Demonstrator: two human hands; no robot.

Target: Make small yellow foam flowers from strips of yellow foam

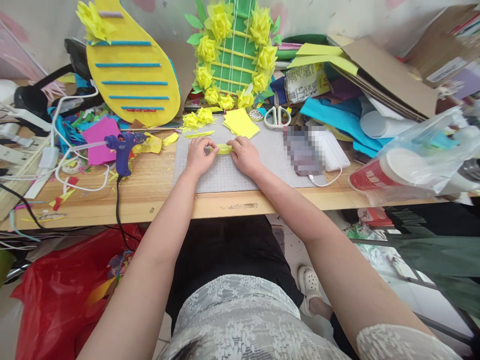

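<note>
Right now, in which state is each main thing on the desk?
Yellow paper strip: held by left hand and right hand
Yellow paper squares: stacked
Scissors: seemingly closed
Hot glue gun: glue stick inserted
Green flowered instrument model: upright, strung
Yellow instrument model: upright
Red drink cup: bagged

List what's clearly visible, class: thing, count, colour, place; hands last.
Table: 1, brown, centre
Cutting mat: 1, grey, on table
Folded paper: 1, yellow, over mat
Paper squares: uncountable, yellow, on mat
Loose flowers: 2, yellow, back centre
Scissors: 1, white, back centre
Glue gun: 1, purple, left
Striped board: 1, yellow, back left
Flowered board: 1, green, back centre
Cabled device: 1, white, right
Cup: 1, red, right
Bag: 1, red, below left
Left hand: 1, bare, on folded paper
Right hand: 1, bare, on folded paper
</note>
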